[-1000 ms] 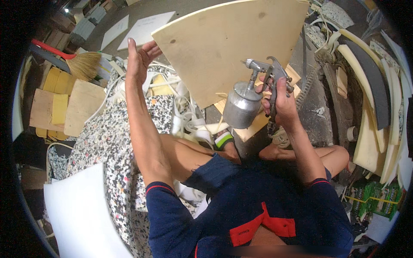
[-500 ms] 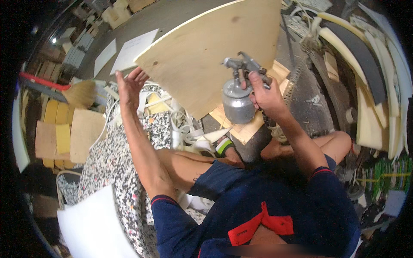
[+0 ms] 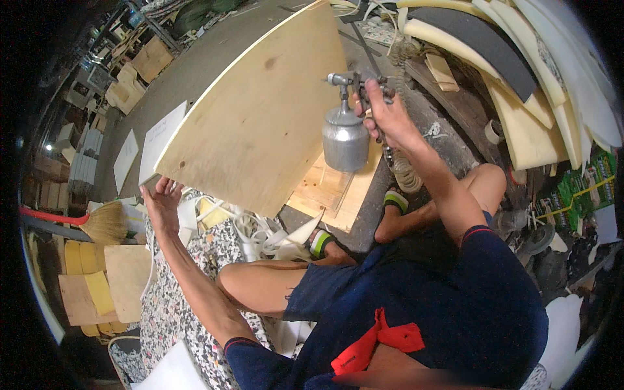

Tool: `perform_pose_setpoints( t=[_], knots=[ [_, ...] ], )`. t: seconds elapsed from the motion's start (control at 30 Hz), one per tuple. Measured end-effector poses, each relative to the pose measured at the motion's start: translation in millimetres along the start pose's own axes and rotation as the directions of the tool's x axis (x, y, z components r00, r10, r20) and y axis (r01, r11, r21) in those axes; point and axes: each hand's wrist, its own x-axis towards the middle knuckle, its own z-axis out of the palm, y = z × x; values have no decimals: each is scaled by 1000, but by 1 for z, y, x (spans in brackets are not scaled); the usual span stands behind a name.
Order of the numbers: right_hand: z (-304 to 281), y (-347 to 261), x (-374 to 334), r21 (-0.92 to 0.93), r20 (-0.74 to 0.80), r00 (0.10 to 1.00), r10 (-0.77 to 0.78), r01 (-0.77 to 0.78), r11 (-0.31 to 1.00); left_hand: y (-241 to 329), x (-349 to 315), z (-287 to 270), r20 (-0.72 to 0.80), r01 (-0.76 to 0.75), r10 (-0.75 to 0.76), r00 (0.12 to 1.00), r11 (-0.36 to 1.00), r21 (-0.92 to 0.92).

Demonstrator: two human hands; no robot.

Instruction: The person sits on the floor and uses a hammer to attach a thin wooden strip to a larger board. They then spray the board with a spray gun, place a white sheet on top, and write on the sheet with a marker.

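While grey floor (image 3: 227, 42) spreads across the upper part of the view, the working area is crowded with stock and scraps. Speckled foam (image 3: 170, 302) lies beside the person's left leg (image 3: 260, 286), with white offcuts (image 3: 266, 239) heaped near its far end; curved foam strips (image 3: 520, 140) are stacked at the right, and green packs (image 3: 577, 195) lie below them. A wooden panel (image 3: 338, 218) rests on the floor before the feet (image 3: 389, 227).

Counted singly are one spray gun (image 3: 346, 130), one curved-edged board (image 3: 253, 117), one broom (image 3: 107, 222) with a red handle, and one dark strip (image 3: 478, 45) among the pale ones. Two white sheets (image 3: 156, 143) lie beyond the board's left edge, and two sandals (image 3: 320, 244), one on each foot, show near the panel.

The board stands tilted in front of the person, its lower end beside the panel. The left forearm (image 3: 198, 276) reaches outward and forward; the left hand (image 3: 162, 207) is spread, fingertips at the board's lower left corner and thumb held apart. The right elbow is bent, and the right hand (image 3: 388, 118) is wrapped about the spray gun's handle, the cup (image 3: 346, 148) hanging below and the nozzle (image 3: 330, 78) directed toward the board. Whether a finger presses the trigger cannot be told.
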Motion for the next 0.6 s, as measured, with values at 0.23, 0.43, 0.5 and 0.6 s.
perform_pose_setpoints(
  t=[0.23,0.43,0.5,0.6],
  knots=[
    [-33,-5,24,189,-108,990,91,-69,979,-9,-1,1,-14,-61,62,998,998,20],
    [-51,1,56,318,-164,979,125,-67,946,-11,-1,-5,5,-68,68,998,998,18],
    [-59,6,64,372,-196,967,162,-79,925,-14,0,-7,13,-85,85,996,996,1],
    [-74,20,64,393,-213,945,248,-150,907,-17,2,-10,14,-100,100,995,995,-4]
  ],
)
